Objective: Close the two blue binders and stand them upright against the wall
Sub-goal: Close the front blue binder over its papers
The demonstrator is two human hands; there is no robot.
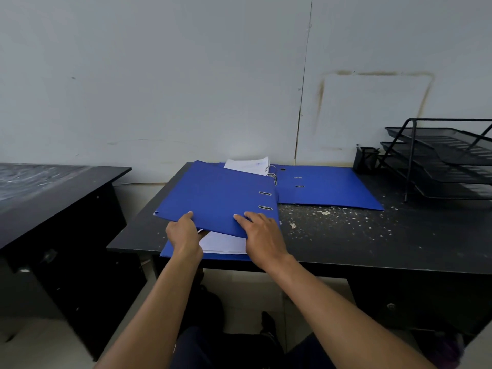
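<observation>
Two blue binders lie on a black desk (pixel 346 241). The near binder (pixel 218 198) sits at the desk's front left, its top cover nearly down over white pages. My left hand (pixel 183 233) grips that cover's left front corner, fingers under the edge. On the cover's front right part rests my right hand (pixel 262 231), pressing flat. Behind it, close to the wall (pixel 186 89), the far binder (pixel 324 187) lies open, with metal rings and a paper stack showing at its left.
A black mesh letter tray (pixel 447 161) and a small black pen holder (pixel 367 159) stand at the desk's back right. White flecks litter the desk's middle. A second dark desk (pixel 53 198) stands to the left across a gap.
</observation>
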